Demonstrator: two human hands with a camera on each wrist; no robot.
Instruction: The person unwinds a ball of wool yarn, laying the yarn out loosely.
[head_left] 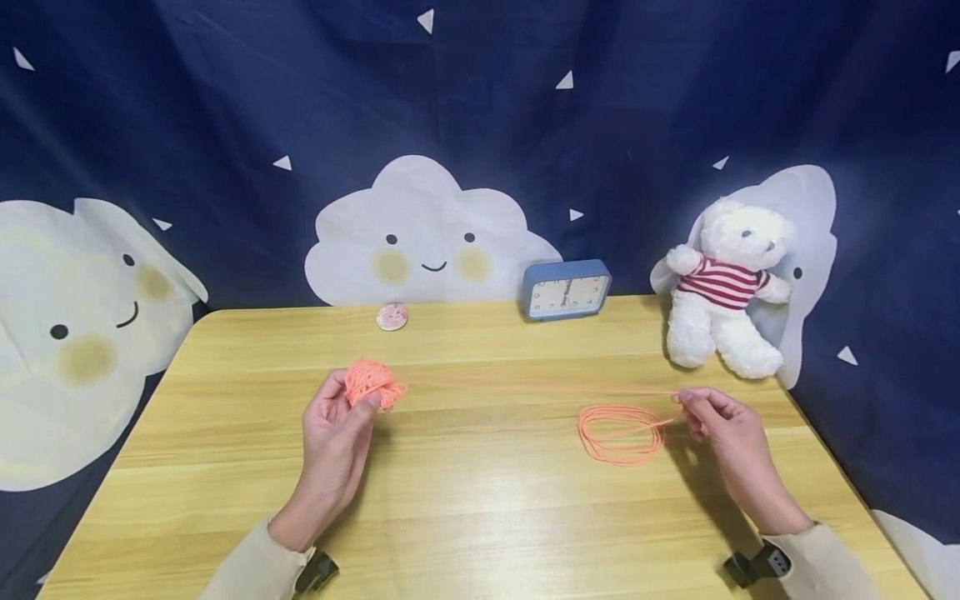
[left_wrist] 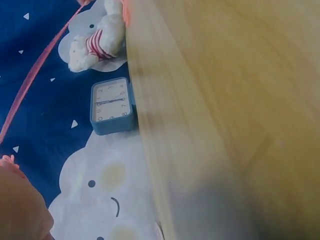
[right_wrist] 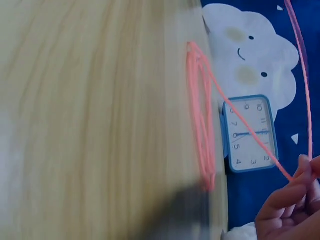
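The left hand (head_left: pixel 330 446) is holding a ball of orange yarn (head_left: pixel 369 383). The right hand (head_left: pixel 725 429) is pinching the strand (right_wrist: pixel 308 95) running between both hands. Loops (right_wrist: pixel 193 82) are lying just beside the right hand. If that hand is tugging too hard, the ball could be knotting.

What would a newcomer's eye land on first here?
Probably the coral yarn bundle in the left hand, with its strand stretched across to the right hand and a coil of loops lying on the table near that hand. Next might come the white teddy bear at the table's far right corner, then the smiling cloud on the blue backdrop behind.
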